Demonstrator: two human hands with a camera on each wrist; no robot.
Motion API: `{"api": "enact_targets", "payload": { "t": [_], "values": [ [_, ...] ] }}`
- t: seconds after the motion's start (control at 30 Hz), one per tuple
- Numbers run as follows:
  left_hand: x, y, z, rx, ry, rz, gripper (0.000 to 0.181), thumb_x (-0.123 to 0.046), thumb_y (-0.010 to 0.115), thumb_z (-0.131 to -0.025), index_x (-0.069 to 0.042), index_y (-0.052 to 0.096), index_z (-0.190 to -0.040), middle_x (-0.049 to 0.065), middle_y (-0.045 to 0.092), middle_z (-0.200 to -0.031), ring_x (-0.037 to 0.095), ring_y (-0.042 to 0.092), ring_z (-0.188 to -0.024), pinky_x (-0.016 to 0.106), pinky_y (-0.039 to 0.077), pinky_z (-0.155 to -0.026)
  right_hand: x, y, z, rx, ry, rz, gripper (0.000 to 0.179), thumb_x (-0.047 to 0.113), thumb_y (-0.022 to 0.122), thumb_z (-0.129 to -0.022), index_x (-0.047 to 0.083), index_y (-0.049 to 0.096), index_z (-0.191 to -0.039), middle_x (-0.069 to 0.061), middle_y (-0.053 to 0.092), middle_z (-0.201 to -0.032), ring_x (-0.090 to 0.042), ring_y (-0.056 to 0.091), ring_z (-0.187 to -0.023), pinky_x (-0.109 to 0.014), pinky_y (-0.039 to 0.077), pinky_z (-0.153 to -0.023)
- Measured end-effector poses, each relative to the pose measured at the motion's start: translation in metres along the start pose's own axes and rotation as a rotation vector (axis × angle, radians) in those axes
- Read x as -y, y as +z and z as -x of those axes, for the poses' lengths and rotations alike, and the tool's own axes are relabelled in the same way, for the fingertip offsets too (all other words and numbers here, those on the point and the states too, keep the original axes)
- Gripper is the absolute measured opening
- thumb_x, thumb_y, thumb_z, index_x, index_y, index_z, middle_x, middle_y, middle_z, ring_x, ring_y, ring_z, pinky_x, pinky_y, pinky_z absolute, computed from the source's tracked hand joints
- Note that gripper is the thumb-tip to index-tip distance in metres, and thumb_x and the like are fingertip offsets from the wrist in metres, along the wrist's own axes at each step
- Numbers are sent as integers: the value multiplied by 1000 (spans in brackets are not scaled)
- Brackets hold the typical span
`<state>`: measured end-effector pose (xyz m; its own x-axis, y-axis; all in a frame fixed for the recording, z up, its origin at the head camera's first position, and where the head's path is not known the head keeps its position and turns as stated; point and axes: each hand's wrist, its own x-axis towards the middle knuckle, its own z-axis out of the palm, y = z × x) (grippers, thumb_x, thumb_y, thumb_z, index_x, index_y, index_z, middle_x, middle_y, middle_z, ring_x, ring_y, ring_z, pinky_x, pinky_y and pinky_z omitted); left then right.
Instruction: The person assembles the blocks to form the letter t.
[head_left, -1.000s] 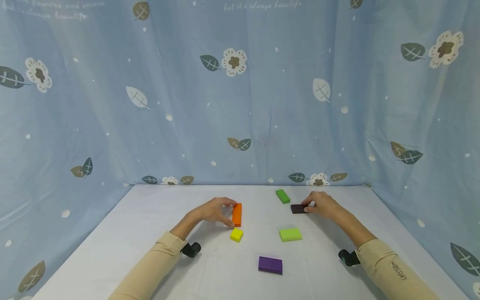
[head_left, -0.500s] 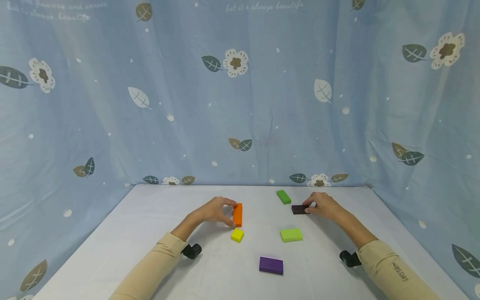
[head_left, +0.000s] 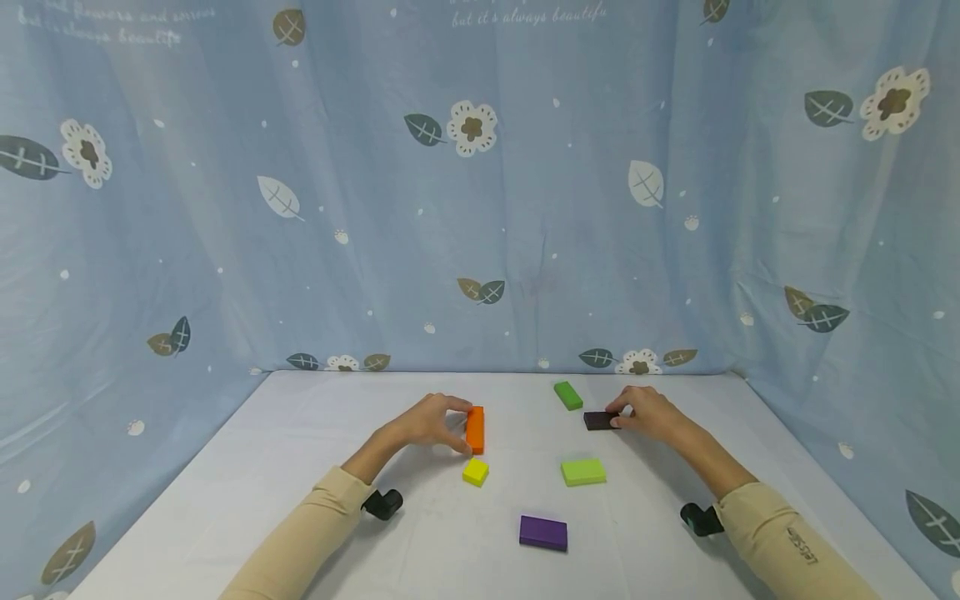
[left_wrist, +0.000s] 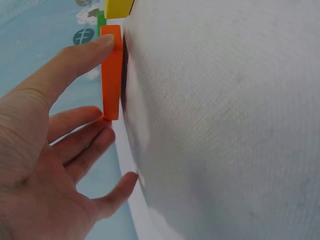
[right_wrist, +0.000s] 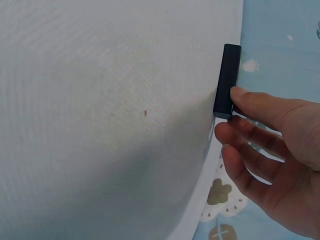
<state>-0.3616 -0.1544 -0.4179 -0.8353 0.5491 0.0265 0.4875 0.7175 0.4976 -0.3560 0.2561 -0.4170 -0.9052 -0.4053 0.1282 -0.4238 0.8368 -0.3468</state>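
My left hand (head_left: 431, 421) holds an orange rectangular block (head_left: 476, 432) by its two ends, thumb at the near end and fingers at the far end. In the left wrist view, the thumb presses one end of the orange block (left_wrist: 112, 85) and the fingertips meet the other. Over on the right, my right hand (head_left: 651, 414) pinches the right end of a flat black block (head_left: 598, 421). The right wrist view shows the thumb on the side of the black block (right_wrist: 228, 77), with fingertips partly hidden behind it. A small yellow block (head_left: 476, 472) lies just in front of my left thumb.
A green block (head_left: 568, 396) lies behind and left of the black one. Closer to me are a lime green block (head_left: 583, 472) and a purple block (head_left: 543, 533). The white table (head_left: 315, 433) ends at a blue patterned curtain (head_left: 375, 250) at the back and sides.
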Motion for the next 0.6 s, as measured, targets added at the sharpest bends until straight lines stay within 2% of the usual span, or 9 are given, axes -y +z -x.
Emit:
{"api": "enact_targets", "payload": {
  "t": [0.2,0.6],
  "values": [
    [-3,-1,1,-5,-9,17,77,-38,88,-69,-7,61,-134,7,62,-136,30,49,-135,49,37,-114,0,0,0,6,9,3,24,11,74,-85,1,75,-107,-10,69,-99,-23,67,-85,-37,57,-72],
    [-6,-2,-3,-12,31,32,76,-41,87,-71,-9,61,-134,6,61,-138,29,50,-135,52,38,-113,-1,1,0,-11,-11,-6,23,10,74,-85,1,75,-106,-10,69,-99,-23,68,-85,-36,57,-71]
  ]
}}
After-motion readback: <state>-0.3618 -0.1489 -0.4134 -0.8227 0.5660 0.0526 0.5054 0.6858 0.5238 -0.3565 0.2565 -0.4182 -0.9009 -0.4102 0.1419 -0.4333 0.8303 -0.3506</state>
